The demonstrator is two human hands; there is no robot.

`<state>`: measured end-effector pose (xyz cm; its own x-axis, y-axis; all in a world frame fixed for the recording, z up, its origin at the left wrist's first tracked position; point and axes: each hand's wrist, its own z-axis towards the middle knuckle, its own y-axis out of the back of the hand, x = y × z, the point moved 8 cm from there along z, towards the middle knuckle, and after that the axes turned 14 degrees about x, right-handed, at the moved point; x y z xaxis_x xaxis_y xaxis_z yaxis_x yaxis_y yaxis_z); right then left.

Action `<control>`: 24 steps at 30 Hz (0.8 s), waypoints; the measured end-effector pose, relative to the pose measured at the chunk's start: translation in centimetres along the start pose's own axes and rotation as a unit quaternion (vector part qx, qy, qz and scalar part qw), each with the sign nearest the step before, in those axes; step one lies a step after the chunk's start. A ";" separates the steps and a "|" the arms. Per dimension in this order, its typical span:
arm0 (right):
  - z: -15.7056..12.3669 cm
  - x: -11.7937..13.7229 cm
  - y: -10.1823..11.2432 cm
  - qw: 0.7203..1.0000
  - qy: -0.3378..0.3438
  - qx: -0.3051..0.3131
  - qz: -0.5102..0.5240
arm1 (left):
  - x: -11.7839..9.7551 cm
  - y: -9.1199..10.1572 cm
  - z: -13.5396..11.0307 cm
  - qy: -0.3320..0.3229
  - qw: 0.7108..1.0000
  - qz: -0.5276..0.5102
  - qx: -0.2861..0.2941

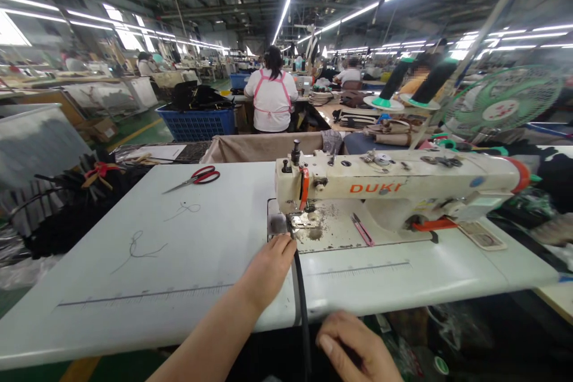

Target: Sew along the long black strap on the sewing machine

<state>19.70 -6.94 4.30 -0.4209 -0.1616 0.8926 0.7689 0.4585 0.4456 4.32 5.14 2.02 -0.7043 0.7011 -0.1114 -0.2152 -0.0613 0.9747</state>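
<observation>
A narrow black strap (301, 286) runs from under the presser foot (299, 219) of a white DUKI sewing machine (394, 191) toward the near table edge. My left hand (268, 268) rests on the white table (179, 250) just left of the strap, fingers together and pressed beside it near the foot. Below the table edge my right hand (356, 349) is closed around the lower part of the strap.
Red-handled scissors (199, 177) and loose thread scraps (143, 246) lie at the left of the table. A pile of black straps (76, 203) sits beyond its left end. Thread cones (414, 83) and a green fan (504, 101) stand behind the machine. A person in a pink apron (271, 95) works ahead.
</observation>
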 end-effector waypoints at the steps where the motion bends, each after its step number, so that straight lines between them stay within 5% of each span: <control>1: 0.2 0.9 1.6 0.999 0.007 -0.037 -0.039 | 0.0 -0.1 -0.1 -0.001 1.000 0.004 -0.003; 4: 0.6 4.6 7.6 0.967 0.061 -0.178 -0.171 | 0.1 -0.6 -0.3 -0.005 1.000 0.017 -0.018; 7: 0.8 9.1 13.6 0.879 0.094 -0.327 -0.333 | 0.2 -1.1 -0.4 -0.014 0.999 0.027 -0.031; 10: 2.7 12.4 17.9 0.799 0.088 -0.370 -0.467 | 0.6 -1.6 -0.4 -0.014 0.999 0.033 -0.040; 12: 4.9 13.2 20.2 0.784 0.064 -0.346 -0.511 | 0.9 -2.0 -0.2 -0.009 0.999 0.034 -0.040; 18: 9.8 12.8 23.9 0.798 0.034 -0.240 -0.552 | 1.0 -2.3 0.1 -0.005 0.999 0.045 -0.030; 21: 9.7 13.1 24.4 0.783 0.035 -0.260 -0.564 | 0.7 -1.8 0.2 -0.003 0.999 0.042 -0.015; 24: 7.9 14.0 22.6 0.762 0.053 -0.315 -0.564 | 0.4 -1.2 0.3 0.000 0.999 0.043 -0.009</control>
<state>27.40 8.09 26.30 -0.9690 -0.2272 -0.0967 0.0395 -0.5290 0.8477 4.44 5.71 0.84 -0.7204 0.6930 -0.0275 -0.1659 -0.1336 0.9770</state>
